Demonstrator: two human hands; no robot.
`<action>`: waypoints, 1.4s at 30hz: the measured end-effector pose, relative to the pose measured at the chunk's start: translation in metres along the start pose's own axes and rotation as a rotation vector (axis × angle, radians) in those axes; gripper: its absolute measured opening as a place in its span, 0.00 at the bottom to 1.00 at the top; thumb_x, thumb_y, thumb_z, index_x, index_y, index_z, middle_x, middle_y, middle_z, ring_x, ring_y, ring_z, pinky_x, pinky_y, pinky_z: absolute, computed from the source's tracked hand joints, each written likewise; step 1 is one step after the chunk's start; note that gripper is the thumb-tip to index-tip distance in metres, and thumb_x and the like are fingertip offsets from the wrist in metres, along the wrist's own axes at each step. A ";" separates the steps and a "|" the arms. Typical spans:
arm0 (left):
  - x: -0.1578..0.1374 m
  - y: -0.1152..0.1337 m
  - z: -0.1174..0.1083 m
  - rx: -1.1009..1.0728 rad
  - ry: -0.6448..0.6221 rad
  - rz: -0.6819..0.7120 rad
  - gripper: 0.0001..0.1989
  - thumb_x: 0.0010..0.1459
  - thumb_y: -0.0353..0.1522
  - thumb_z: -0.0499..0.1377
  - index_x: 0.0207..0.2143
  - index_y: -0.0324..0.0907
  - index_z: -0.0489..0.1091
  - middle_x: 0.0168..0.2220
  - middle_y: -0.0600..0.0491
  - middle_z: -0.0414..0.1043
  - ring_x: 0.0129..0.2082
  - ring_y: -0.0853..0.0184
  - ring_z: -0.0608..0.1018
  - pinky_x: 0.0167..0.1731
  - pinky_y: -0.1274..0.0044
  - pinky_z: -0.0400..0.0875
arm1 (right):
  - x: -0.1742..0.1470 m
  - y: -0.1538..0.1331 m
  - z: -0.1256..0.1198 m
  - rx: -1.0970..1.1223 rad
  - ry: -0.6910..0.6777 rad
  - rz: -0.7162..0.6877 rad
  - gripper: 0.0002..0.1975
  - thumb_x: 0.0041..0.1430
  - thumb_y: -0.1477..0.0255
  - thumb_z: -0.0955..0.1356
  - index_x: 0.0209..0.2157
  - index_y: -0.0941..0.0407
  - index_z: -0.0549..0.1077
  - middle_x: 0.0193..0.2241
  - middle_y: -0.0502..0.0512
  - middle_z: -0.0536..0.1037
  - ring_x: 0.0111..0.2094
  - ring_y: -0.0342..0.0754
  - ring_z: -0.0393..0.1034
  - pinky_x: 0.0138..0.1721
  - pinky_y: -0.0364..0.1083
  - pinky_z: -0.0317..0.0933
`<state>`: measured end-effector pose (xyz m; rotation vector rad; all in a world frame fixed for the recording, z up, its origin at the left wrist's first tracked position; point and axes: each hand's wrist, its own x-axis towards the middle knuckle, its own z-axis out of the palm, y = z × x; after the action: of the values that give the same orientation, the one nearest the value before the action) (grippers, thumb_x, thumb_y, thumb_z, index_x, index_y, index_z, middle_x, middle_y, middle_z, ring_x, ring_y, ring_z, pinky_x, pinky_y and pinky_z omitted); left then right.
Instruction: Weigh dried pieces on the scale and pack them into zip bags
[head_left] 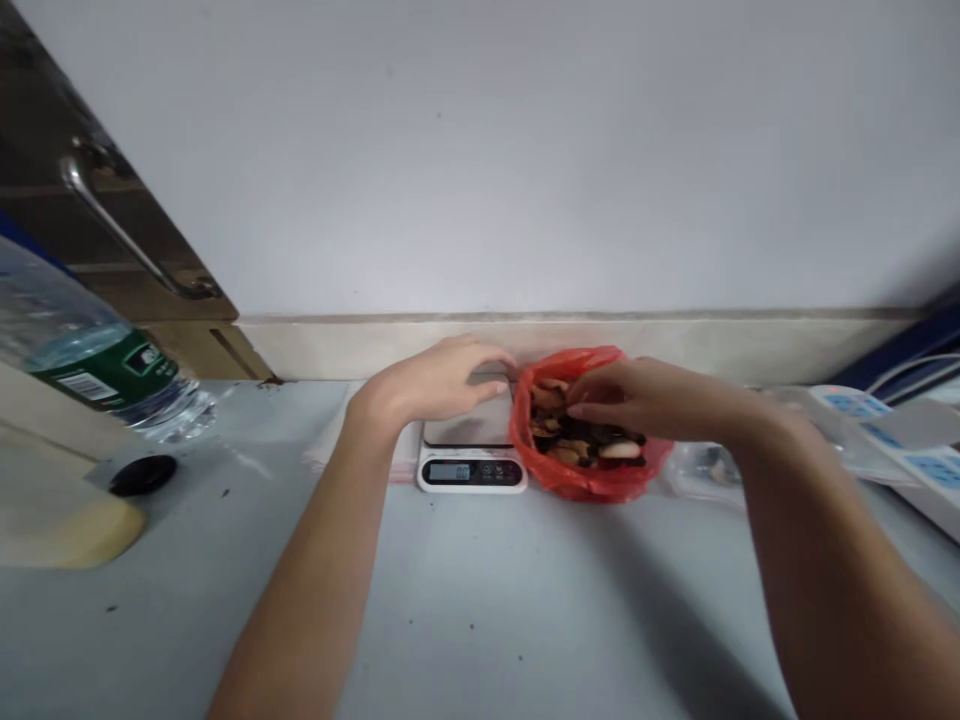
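Observation:
My left hand (457,380) is over the plate of a white digital kitchen scale (472,473), thumb and fingers apart in a curve, with nothing visible between them. Its fingertips come close to the rim of a red plastic bag (589,485); whether they touch it cannot be made out. The bag stands open to the right of the scale and contains dark, tan and whitish pieces (576,452), perhaps pebbles or dried food. Inside the bag's mouth, my right hand (619,392) has thumb and fingers drawn together at these pieces. What it pinches, if anything, is hidden.
Clear plastic bags (701,470) lie right of the red bag, before a white power strip (892,430). At the left are a water bottle (112,365), a black cap (142,475) and a pale container (67,520). A white wall (525,180) rises behind the grey table (465,620).

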<state>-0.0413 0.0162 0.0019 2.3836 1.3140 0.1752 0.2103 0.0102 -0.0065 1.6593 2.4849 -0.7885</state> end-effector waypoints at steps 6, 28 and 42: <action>0.028 0.034 0.029 0.018 0.084 0.123 0.17 0.71 0.33 0.51 0.51 0.44 0.80 0.64 0.46 0.70 0.67 0.54 0.70 0.66 0.64 0.67 | -0.028 0.021 -0.024 0.121 0.226 0.132 0.17 0.62 0.57 0.66 0.39 0.53 0.81 0.39 0.57 0.86 0.39 0.55 0.78 0.39 0.50 0.68; 0.039 0.059 0.037 -0.321 0.391 0.262 0.18 0.72 0.41 0.56 0.54 0.42 0.79 0.58 0.45 0.78 0.59 0.56 0.77 0.62 0.66 0.71 | -0.073 0.088 -0.029 0.662 0.679 0.246 0.15 0.48 0.60 0.77 0.35 0.51 0.75 0.37 0.60 0.84 0.42 0.55 0.77 0.39 0.52 0.66; 0.024 0.040 0.010 -0.950 0.500 0.085 0.15 0.59 0.37 0.71 0.48 0.43 0.80 0.48 0.49 0.82 0.50 0.57 0.83 0.52 0.65 0.80 | -0.029 0.010 -0.028 0.424 0.568 -0.055 0.26 0.48 0.55 0.80 0.44 0.56 0.79 0.32 0.55 0.78 0.33 0.51 0.74 0.32 0.48 0.67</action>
<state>0.0061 0.0144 0.0075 1.5969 0.9663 1.1859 0.2379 0.0008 0.0230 2.2286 2.8854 -1.0292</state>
